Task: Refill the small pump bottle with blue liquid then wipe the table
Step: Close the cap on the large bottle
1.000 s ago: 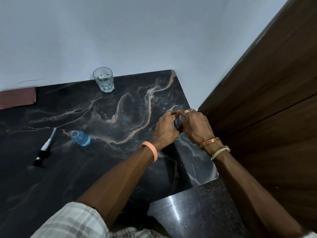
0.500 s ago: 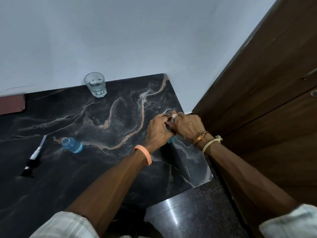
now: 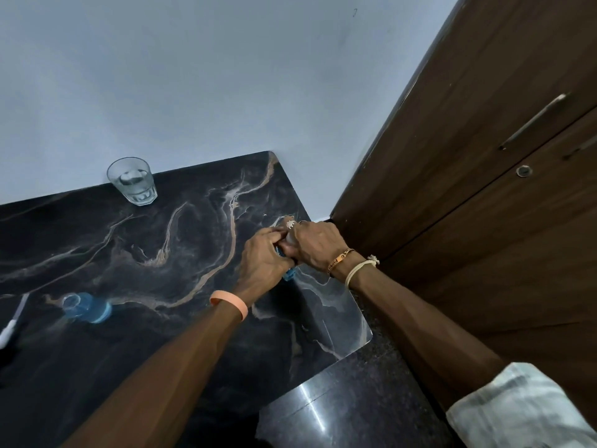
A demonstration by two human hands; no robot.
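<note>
While both hands clasp a blue bottle (image 3: 288, 273) between them, left hand (image 3: 263, 260) round its body and right hand (image 3: 315, 244) over its top, the small pump bottle (image 3: 86, 308) stands open-mouthed well to their left, nearer the left hand. Whether the held bottle is capped stays hidden; the pump (image 3: 9, 328) is cut off farther left.
</note>
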